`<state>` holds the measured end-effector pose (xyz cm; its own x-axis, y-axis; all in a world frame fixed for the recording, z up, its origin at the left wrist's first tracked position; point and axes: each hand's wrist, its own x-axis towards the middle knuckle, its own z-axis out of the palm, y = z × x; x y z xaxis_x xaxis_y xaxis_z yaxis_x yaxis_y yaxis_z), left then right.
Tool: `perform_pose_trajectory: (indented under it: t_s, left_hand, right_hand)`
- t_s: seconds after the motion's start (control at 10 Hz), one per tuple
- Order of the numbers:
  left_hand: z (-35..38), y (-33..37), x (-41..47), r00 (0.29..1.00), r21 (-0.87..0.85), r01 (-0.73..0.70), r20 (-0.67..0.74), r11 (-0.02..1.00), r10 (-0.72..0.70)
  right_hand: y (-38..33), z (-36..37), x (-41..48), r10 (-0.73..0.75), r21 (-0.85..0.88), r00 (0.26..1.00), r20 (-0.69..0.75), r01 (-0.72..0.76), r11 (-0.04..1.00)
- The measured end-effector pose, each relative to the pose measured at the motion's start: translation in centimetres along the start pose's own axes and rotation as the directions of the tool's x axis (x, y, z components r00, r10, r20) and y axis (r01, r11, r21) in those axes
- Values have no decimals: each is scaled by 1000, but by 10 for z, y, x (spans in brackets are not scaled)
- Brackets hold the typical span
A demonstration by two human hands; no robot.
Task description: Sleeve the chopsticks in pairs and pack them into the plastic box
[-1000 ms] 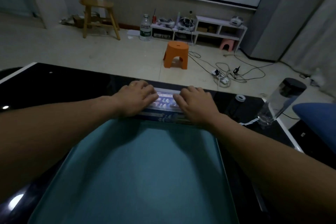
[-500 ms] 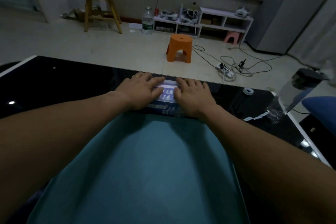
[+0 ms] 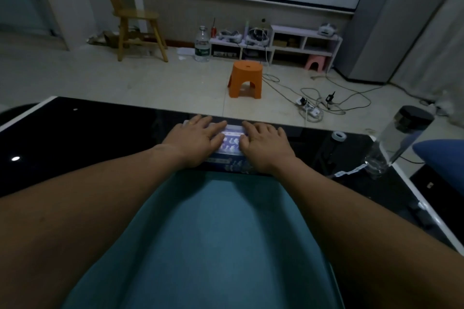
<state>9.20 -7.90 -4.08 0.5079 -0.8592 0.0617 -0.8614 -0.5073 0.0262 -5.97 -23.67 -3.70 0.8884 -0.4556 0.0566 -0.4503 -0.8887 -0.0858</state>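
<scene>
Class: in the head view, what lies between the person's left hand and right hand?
The head view shows a strip of the plastic box, blue-and-white patterned, between the left hand and right hand; both rest on it.

Your left hand (image 3: 194,140) and right hand (image 3: 267,144) rest side by side on the plastic box (image 3: 232,142) at the bench's (image 3: 88,133) far edge. A tray (image 3: 213,233) lies just before the box, nearer you. A tape roll (image 3: 339,136) and a bottle (image 3: 399,138) stand to the right.

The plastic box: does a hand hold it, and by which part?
Nothing is held. The left hand and the right hand lie flat on top of the plastic box, one toward each end, fingers straight.
</scene>
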Motion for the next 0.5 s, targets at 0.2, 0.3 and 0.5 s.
perform_pose_trajectory:
  t_s: [0.2, 0.3, 0.5]
  left_hand:
    - [-6, 18, -7, 997, -3, 61, 45, 998, -61]
    - [-14, 26, -10, 996, 51, 71, 56, 996, -74]
    - [-39, 26, -41, 986, -62, 71, -144, 996, -79]
  right_hand:
    - [-5, -10, -2, 17, 14, 997, 78, -18, 1000]
    - [-7, -16, -6, 9, -58, 993, 122, -2, 998]
    - [-20, -39, -36, 167, 207, 964, -207, -124, 970]
